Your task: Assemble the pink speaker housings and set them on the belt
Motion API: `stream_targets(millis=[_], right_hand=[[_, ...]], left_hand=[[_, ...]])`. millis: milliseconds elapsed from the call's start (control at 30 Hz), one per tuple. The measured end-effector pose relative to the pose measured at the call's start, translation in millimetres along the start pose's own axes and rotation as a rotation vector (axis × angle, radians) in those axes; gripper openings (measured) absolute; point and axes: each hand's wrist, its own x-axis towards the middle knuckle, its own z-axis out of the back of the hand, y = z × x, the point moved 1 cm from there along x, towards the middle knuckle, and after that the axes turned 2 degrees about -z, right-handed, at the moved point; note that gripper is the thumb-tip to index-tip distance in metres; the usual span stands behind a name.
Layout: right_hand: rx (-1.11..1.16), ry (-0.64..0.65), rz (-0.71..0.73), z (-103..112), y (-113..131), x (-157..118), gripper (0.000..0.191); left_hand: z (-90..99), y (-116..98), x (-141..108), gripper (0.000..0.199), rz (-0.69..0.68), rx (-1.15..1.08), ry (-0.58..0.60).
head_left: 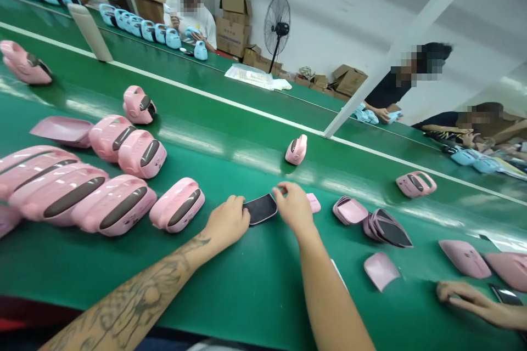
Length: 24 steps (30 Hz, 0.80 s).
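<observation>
The dark-faced panel [261,210] sits between the hands over the green worktop [230,290], likely light, stiff, scratchable, best held by its rim; left hand [228,222] pinches its 9 o'clock end; right hand [295,206], half-curled at 2 o'clock, grip I cannot tell

L hand [228,224] gripping one end of a dark panel [261,210], R hand [295,208] rt by the other. Green worktop [230,290], pink cases [178,205] on left, pink covers [381,270] on right, fan [277,27] + boxes [231,33] in bkgd.
</observation>
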Motion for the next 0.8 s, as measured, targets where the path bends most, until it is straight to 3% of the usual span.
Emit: stream_targets(millis=[100,233,300,433,600,733,800], right_hand=[[-0.078,0.067,-0.053,-14.5,-14.6,-25.4,0.029],[-0.123,0.070,-0.104,-20.4,-21.6,-26.7,0.029],[-0.131,0.063,-0.133,-20.1,-23.8,-24.3,0.029],[-0.141,0.035,-0.203,-15.4,-27.0,-26.0,0.032],[-0.148,-0.040,-0.237,-1.0,-32.1,-28.6,0.038],[-0.087,-0.132,-0.213,10.1,-43.3,-26.7,0.051],[0.072,-0.017,-0.096,5.3,-42.2,-26.8,0.058]], left_hand=[[-3.8,3.2,18.2,0.033,-0.009,-0.088,-0.005],[-12.4,13.1,9.4,0.042,-0.065,-0.215,-0.050],[-17.4,17.5,3.8,0.049,-0.143,-0.260,-0.044],[-24.9,21.3,-0.9,0.084,-0.312,-0.280,-0.004],[-34.2,24.7,-0.1,0.080,-0.363,-0.230,-0.019],[-35.1,30.1,0.0,0.084,-0.454,-0.225,-0.187],[-31.6,27.8,-1.1,0.076,-0.540,-0.249,-0.274]])
